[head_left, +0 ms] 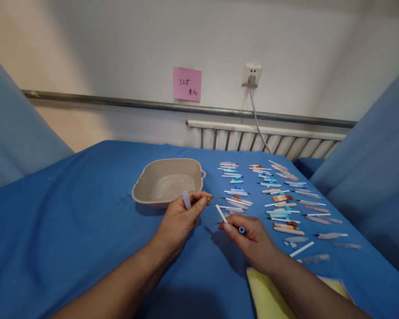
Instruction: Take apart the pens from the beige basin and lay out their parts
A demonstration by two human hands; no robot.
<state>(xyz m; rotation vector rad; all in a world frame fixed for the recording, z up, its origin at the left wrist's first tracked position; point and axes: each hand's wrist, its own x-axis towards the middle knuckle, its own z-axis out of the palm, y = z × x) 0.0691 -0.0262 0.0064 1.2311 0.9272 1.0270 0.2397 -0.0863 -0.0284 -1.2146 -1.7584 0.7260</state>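
My left hand (177,221) is closed around a pale lilac pen barrel (186,200) that sticks up between the fingers. A small brownish tip (210,196) shows at its thumb and forefinger; I cannot make out what it is. In my right hand (252,241), thumb and fingers pinch a white pen refill (221,214), which points up and left. The same hand also holds a dark blue ringed piece (241,230), perhaps a pen part. Both hands hover over the blue cloth (86,230), a short gap apart.
Behind my left hand stands a beige plastic basin (146,203). Rows of pen parts (282,204) cover the right side. A yellow cloth or packet (267,292) lies under my right forearm. Beyond are a radiator (239,137), a metal rail (129,103) and blue curtains (379,133).
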